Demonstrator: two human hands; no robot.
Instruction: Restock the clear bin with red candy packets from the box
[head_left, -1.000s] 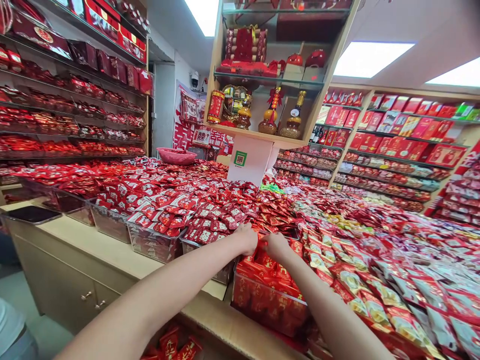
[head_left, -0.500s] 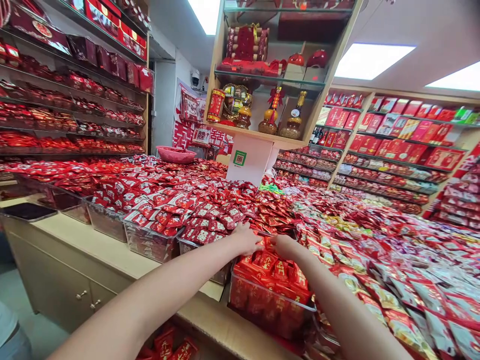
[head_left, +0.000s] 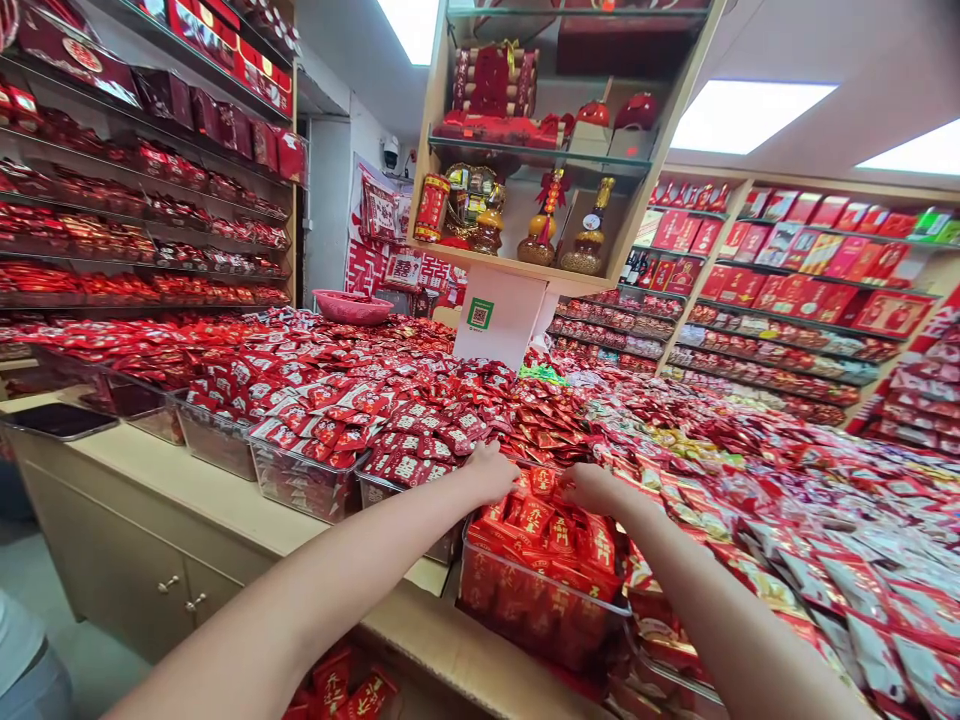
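Note:
A clear plastic bin (head_left: 541, 580) is heaped with red packets (head_left: 534, 518) printed in gold characters. At the bin's far left corner, my left hand (head_left: 491, 474) rests on the packets, its fingers loosely bent and apart, with nothing visible in them. My right hand (head_left: 592, 488) lies over the far right part of the same heap. Its fingers reach leftward, loosely curved and seemingly holding nothing; their undersides are hidden. A gap with red packets showing separates the two hands.
Dark red packets (head_left: 409, 448) fill bins on the left, near a phone (head_left: 60, 421) on the counter (head_left: 150, 480). Silver-and-red packets (head_left: 832, 580) spread to the right. A cardboard box (head_left: 442, 650) with red packets stands below. A display shelf (head_left: 517, 262) overhangs the middle.
My right hand has shifted slightly right, widening the gap between my hands and uncovering more red packets. My left hand stays nearly in place.

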